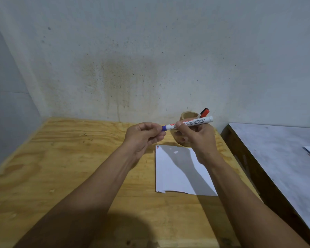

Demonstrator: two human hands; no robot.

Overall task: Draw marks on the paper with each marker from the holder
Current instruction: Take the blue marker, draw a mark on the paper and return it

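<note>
Head view: the right hand (195, 135) pinches the white marker (190, 122) above the paper (179, 172). The left hand (143, 134) fingers pinch its blue cap (164, 127). A hard tug could bump the holder (186, 116) with its 1 red marker (204, 112).

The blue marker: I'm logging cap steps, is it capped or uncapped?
Capped: the blue cap sits on the blue marker, gripped by the left hand; the right hand holds the barrel.
</note>
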